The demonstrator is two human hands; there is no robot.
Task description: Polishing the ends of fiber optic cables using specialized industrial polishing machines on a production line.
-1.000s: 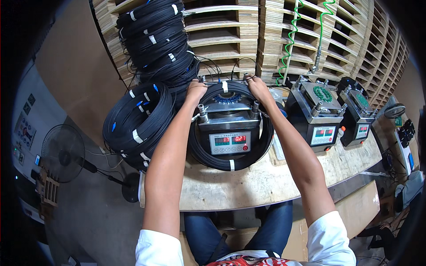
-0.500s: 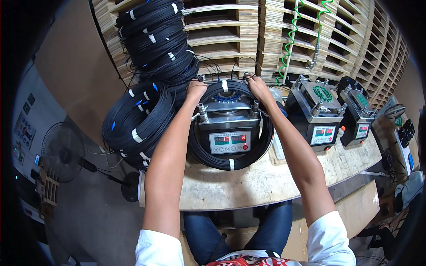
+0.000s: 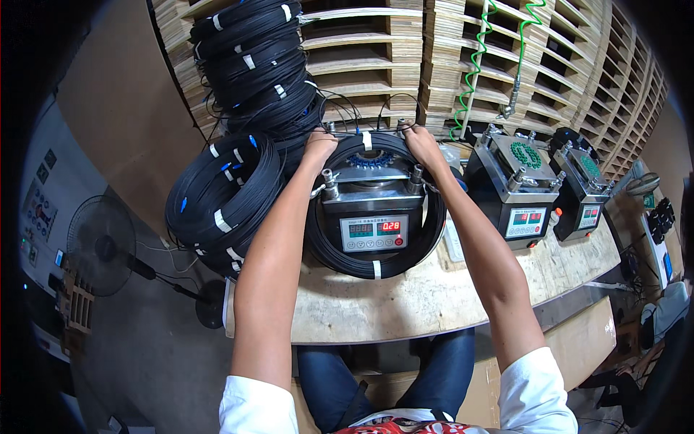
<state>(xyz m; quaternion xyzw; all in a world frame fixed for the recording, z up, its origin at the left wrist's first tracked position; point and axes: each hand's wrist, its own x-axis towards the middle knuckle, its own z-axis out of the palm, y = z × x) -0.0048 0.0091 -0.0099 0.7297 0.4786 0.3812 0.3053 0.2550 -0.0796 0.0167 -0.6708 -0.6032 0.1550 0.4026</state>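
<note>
A black cable coil (image 3: 376,264) bound with white ties rings a grey metal machine (image 3: 372,210) with a red digit display on the wooden bench. My left hand (image 3: 320,143) grips the coil's far left side next to a metal post. On the far right side, my right hand (image 3: 421,145) holds the same coil by another post. Both forearms reach forward from the lower edge on either side of the machine.
A stack of black coils (image 3: 220,195) sits at the left and a taller pile (image 3: 253,65) behind it. Two similar machines (image 3: 515,189) stand at the right. Wooden pallets (image 3: 564,65) rise behind, with a green spiral hose (image 3: 473,65). A floor fan (image 3: 101,246) stands at the left.
Both hands stay on the far side of the coil with only slight finger shifts. The coil and machine have not visibly moved.
</note>
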